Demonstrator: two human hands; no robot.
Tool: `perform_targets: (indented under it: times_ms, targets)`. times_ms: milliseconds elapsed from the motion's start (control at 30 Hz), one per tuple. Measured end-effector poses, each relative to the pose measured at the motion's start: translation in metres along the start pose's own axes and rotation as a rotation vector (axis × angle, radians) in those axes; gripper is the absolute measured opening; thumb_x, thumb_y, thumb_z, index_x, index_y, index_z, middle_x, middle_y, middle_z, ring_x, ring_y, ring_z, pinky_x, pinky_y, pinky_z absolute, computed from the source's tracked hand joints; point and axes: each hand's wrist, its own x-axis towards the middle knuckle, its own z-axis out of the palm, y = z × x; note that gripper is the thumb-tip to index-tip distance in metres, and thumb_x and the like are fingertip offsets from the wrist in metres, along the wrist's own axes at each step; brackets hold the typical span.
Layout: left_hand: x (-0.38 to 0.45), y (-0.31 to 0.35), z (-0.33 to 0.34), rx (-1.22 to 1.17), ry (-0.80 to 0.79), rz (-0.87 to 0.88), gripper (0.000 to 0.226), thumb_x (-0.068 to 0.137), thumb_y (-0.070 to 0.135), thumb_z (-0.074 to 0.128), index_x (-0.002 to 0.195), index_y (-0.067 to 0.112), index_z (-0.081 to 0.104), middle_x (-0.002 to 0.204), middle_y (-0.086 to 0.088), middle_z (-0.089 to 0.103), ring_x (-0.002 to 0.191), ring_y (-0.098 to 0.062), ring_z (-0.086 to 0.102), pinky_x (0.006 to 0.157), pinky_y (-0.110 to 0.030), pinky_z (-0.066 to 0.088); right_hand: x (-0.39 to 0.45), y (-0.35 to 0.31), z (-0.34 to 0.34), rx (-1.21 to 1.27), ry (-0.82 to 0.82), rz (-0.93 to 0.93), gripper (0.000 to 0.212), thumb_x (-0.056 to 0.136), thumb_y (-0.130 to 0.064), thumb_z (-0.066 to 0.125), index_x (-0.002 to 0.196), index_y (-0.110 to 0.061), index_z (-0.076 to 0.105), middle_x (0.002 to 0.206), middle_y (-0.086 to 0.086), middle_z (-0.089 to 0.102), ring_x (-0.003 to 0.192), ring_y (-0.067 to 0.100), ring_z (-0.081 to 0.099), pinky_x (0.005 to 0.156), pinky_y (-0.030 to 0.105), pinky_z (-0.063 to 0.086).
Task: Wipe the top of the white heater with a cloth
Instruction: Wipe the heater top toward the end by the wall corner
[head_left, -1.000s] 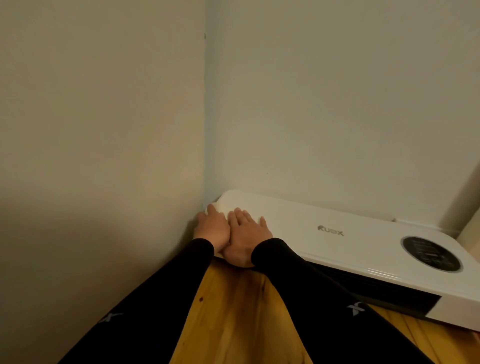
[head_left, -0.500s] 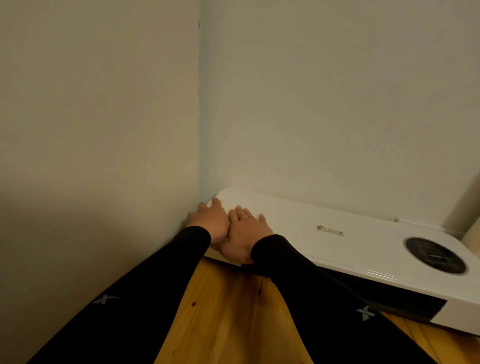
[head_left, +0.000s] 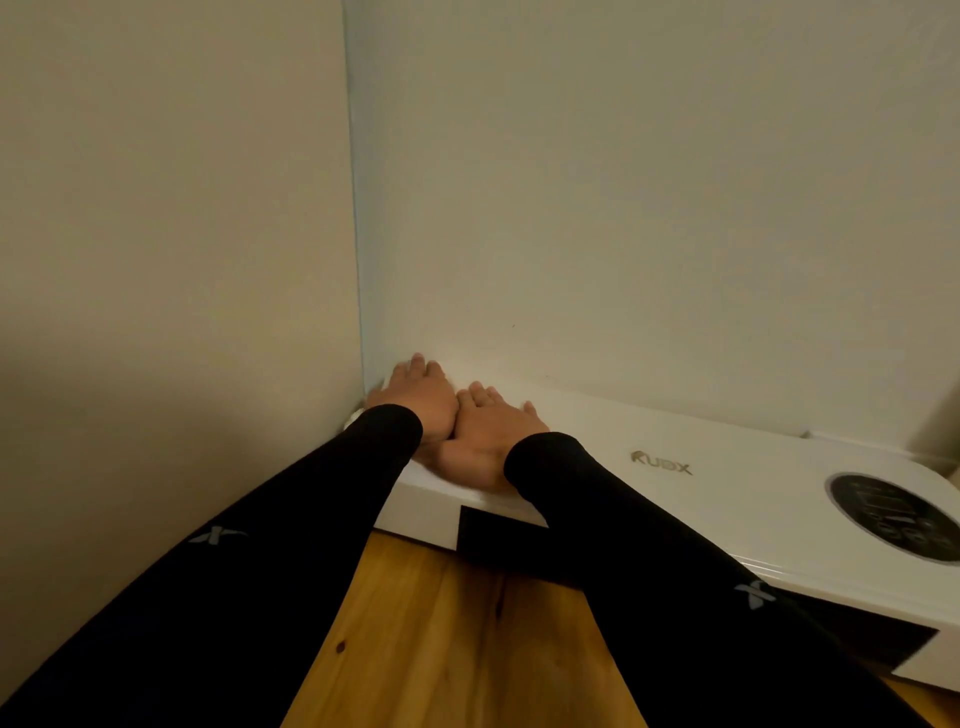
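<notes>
The white heater (head_left: 727, 483) lies low along the back wall, its left end in the room corner. Both my hands rest side by side on that left end of its top. My left hand (head_left: 415, 400) lies flat with its fingers stretched to the foot of the back wall. Beside it and touching it, my right hand (head_left: 488, 436) lies flat on the top, fingers forward. A small pale edge, possibly the cloth (head_left: 355, 417), shows by my left wrist; the rest is hidden under my hands.
A round black control panel (head_left: 898, 514) sits on the heater's right part, with a logo (head_left: 660, 462) in the middle. The left wall (head_left: 182, 312) and back wall (head_left: 623, 208) meet right at my hands. A wooden floor (head_left: 441, 623) lies in front of the heater.
Both hands have slid further back along the heater's left end toward the corner. My left hand's fingers now reach the back wall.
</notes>
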Motion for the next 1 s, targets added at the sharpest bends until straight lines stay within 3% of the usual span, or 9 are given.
perform_targets:
  times_ms: [133, 233, 367, 500, 633, 833, 1000]
  targets:
    - [0.013, 0.006, -0.001, 0.026, 0.042, 0.06, 0.053, 0.1, 0.027, 0.028, 0.149, 0.007, 0.025, 0.16, -0.01, 0.019, 0.145, -0.027, 0.02, 0.115, -0.05, 0.024, 0.01, 0.01, -0.006, -0.011, -0.008, 0.017, 0.11, 0.078, -0.083, 0.035, 0.161, -0.018, 0.005, 0.169, 0.005, 0.003, 0.156, 0.022, 0.002, 0.122, 0.058, 0.0]
    - [0.016, 0.001, -0.008, -0.073, 0.054, 0.13, 0.047, 0.101, 0.023, 0.032, 0.143, 0.003, 0.034, 0.15, -0.017, 0.036, 0.137, -0.031, 0.034, 0.112, -0.042, 0.029, 0.016, 0.017, -0.011, -0.052, -0.009, 0.032, 0.116, 0.073, -0.088, 0.03, 0.161, -0.015, 0.007, 0.169, 0.006, 0.005, 0.156, 0.022, 0.005, 0.122, 0.058, 0.002]
    - [0.01, -0.024, -0.01, -0.081, 0.061, 0.226, 0.044, 0.104, 0.02, 0.028, 0.143, 0.002, 0.036, 0.152, -0.018, 0.034, 0.138, -0.032, 0.034, 0.109, -0.036, 0.024, 0.024, 0.023, -0.013, -0.047, 0.025, 0.058, 0.108, 0.079, -0.082, 0.029, 0.16, -0.012, 0.01, 0.169, 0.006, 0.005, 0.156, 0.021, 0.005, 0.121, 0.059, 0.002]
    - [0.008, -0.033, -0.009, -0.094, 0.002, 0.261, 0.05, 0.105, 0.028, 0.025, 0.15, 0.007, 0.023, 0.161, -0.013, 0.016, 0.146, -0.027, 0.016, 0.114, -0.032, 0.015, 0.026, 0.021, -0.012, -0.038, 0.022, 0.075, 0.101, 0.085, -0.077, 0.019, 0.16, -0.01, 0.009, 0.169, 0.008, 0.003, 0.156, 0.022, 0.003, 0.121, 0.059, 0.0]
    - [0.01, -0.03, -0.011, -0.037, -0.037, 0.25, 0.054, 0.105, 0.029, 0.022, 0.155, 0.01, 0.01, 0.163, -0.011, 0.0, 0.15, -0.028, 0.003, 0.118, -0.036, 0.007, 0.029, 0.015, -0.014, -0.09, 0.009, 0.116, 0.091, 0.093, -0.07, 0.009, 0.16, -0.008, 0.005, 0.169, 0.009, 0.0, 0.156, 0.023, 0.001, 0.122, 0.058, -0.004]
    - [0.005, -0.027, -0.009, 0.019, -0.043, 0.265, 0.054, 0.105, 0.032, 0.018, 0.156, 0.019, 0.006, 0.164, -0.008, -0.003, 0.15, -0.03, -0.001, 0.121, -0.041, 0.005, 0.022, 0.013, -0.007, -0.04, 0.049, 0.007, 0.07, 0.1, -0.05, 0.013, 0.161, -0.017, 0.003, 0.169, 0.008, -0.003, 0.156, 0.024, -0.001, 0.123, 0.056, 0.0]
    - [-0.004, -0.028, -0.009, 0.056, -0.051, 0.258, 0.054, 0.104, 0.036, 0.017, 0.156, 0.023, 0.006, 0.164, -0.004, -0.004, 0.15, -0.028, -0.003, 0.121, -0.046, 0.008, 0.012, 0.008, -0.009, -0.031, 0.013, 0.023, 0.069, 0.1, -0.048, 0.013, 0.161, -0.018, 0.0, 0.169, 0.008, -0.006, 0.156, 0.025, -0.002, 0.124, 0.054, -0.001]
